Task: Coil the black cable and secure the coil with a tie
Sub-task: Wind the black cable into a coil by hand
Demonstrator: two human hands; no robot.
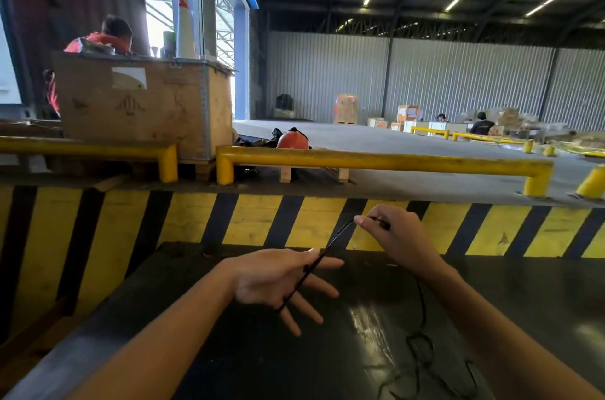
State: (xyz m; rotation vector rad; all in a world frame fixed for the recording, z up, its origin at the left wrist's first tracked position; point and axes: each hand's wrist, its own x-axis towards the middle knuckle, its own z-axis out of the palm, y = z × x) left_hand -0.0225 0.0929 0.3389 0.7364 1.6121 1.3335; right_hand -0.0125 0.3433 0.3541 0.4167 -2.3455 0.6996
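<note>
A thin black cable runs taut between my two hands above a glossy black table. My right hand pinches one end of it between thumb and fingers, up near the striped wall. My left hand is spread flat with fingers apart; the cable crosses its palm and seems to wrap around it. The rest of the cable trails loosely over the table under my right forearm in tangled loops. I see no tie.
A yellow-and-black striped barrier rises right behind the table, topped by yellow rails. Beyond it stand a big wooden crate, an orange helmet and a person in red. More people and boxes are far right.
</note>
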